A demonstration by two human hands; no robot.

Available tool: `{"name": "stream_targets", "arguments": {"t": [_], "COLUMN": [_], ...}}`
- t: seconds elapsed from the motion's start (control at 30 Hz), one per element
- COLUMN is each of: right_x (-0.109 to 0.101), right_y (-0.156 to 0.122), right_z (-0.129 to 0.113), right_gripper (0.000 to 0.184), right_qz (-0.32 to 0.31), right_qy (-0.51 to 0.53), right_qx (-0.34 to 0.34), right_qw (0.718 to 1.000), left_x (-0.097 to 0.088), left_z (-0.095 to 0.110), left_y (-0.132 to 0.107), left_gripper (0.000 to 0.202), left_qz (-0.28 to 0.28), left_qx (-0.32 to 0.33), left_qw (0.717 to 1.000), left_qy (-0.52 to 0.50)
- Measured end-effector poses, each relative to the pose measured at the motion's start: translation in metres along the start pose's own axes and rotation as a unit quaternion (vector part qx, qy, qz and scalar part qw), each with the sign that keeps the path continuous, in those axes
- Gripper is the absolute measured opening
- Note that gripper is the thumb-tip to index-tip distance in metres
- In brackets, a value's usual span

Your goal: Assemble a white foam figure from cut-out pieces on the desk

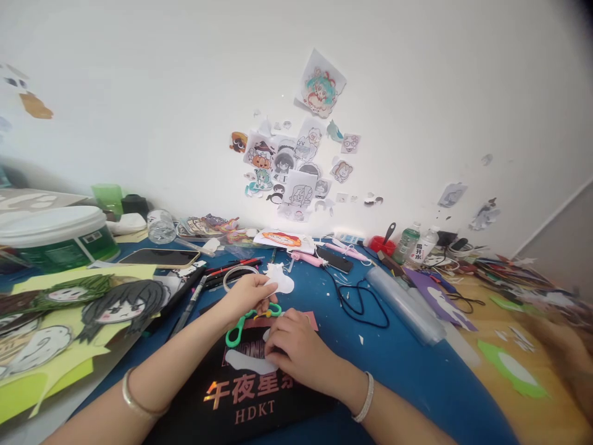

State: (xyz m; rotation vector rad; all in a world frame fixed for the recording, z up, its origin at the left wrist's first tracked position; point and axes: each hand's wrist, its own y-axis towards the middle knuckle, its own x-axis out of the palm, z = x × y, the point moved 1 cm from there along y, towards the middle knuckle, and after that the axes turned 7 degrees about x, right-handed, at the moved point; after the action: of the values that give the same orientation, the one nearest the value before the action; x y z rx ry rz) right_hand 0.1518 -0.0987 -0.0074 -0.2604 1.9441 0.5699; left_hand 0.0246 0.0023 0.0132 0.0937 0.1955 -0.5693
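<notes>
My left hand [248, 295] is closed in a pinch on a white paper cutout [280, 281], held just above the blue table [398, 364]. My right hand [293, 347] lies close in front of it with fingers curled down onto a black bag with printed lettering [241, 402]. Its fingertips press together at the edge of a pale flat cutout [250, 362] and a pink sheet [312, 320]; what they grip is hidden. Green-handled scissors [237, 332] lie between the two hands, with no fingers in the loops.
Cartoon cutouts on yellow-green paper [69, 309] fill the left, with a phone [160, 256], pens [231, 269] and a green tub [55, 238] behind. A black cord [361, 303], clear tube [403, 303] and bottles [407, 244] lie right. Another person's blurred hand [556, 337] is at the right edge.
</notes>
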Motion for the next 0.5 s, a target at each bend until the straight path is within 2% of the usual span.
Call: {"name": "stream_targets", "arguments": {"t": [0.2, 0.27, 0.37, 0.5], "right_x": [-0.015, -0.024, -0.035, -0.039], "right_y": [0.0, 0.0, 0.0, -0.001], "right_z": [0.016, 0.027, 0.043, 0.053], "right_gripper": [0.008, 0.002, 0.012, 0.012], "right_qz": [0.054, 0.09, 0.129, 0.142], "right_qy": [0.001, 0.005, 0.019, 0.041], "right_qx": [0.014, 0.042, 0.083, 0.111], "right_qw": [0.998, 0.995, 0.988, 0.983], "left_x": [-0.001, -0.001, -0.002, -0.002], "left_z": [0.0, -0.001, -0.001, 0.0], "left_y": [0.0, 0.0, 0.0, 0.0], "left_gripper": [0.031, 0.032, 0.032, 0.032], "left_qz": [0.0, 0.002, 0.003, 0.008], "left_qx": [0.008, 0.018, 0.022, 0.017], "left_qw": [1.0, 1.0, 1.0, 1.0], "left_qy": [-0.01, -0.014, -0.014, -0.006]}}
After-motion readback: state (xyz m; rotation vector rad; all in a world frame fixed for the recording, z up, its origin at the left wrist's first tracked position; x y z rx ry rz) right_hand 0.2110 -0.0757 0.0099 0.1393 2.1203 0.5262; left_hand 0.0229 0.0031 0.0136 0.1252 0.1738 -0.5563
